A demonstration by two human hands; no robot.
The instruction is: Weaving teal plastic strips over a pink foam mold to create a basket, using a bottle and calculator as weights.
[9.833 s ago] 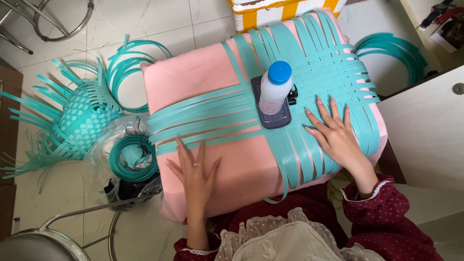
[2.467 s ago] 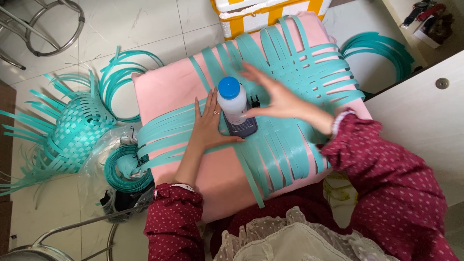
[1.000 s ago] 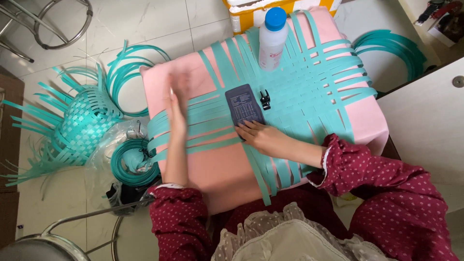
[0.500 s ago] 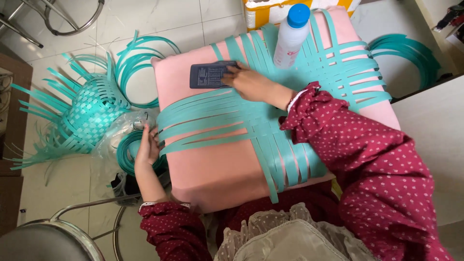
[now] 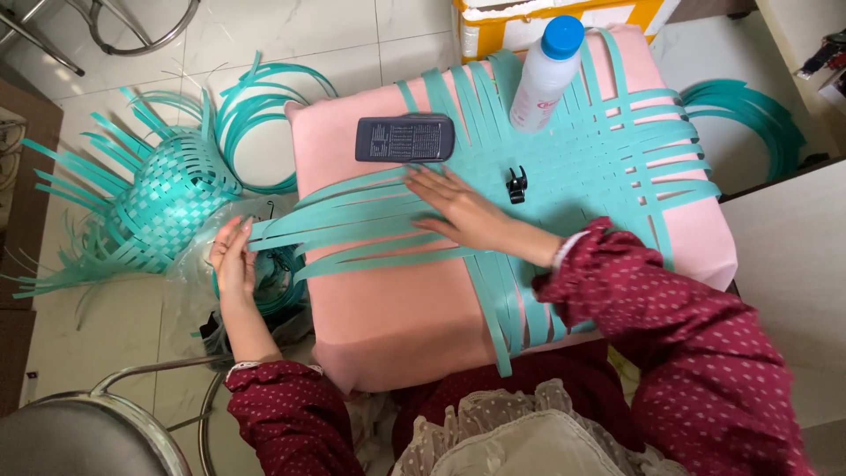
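A mat of woven teal strips (image 5: 582, 167) lies on a pink cushioned surface (image 5: 388, 326). My right hand (image 5: 463, 211) rests flat on the loose strips that run left from the weave, fingers spread. Over the cushion's left edge my left hand (image 5: 233, 260) pinches the free ends of those strips (image 5: 308, 225). A dark flat rectangular weight (image 5: 405, 138) lies just beyond my right hand. A white bottle with a blue cap (image 5: 546, 75) stands on the weave at the far side. A small black clip (image 5: 516, 185) sits right of my right hand.
A half-woven teal basket (image 5: 163, 198) with splayed strips lies on the tiled floor at left, with coiled teal strips (image 5: 264, 115) beside it and more coils (image 5: 749, 115) at right. A metal stool (image 5: 79, 432) is at lower left. A yellow and white box (image 5: 493, 18) stands beyond the cushion.
My right hand left the dark weight at the cushion's upper left and came back to press the loose strips. My left hand rose from the cushion's side to the strip ends.
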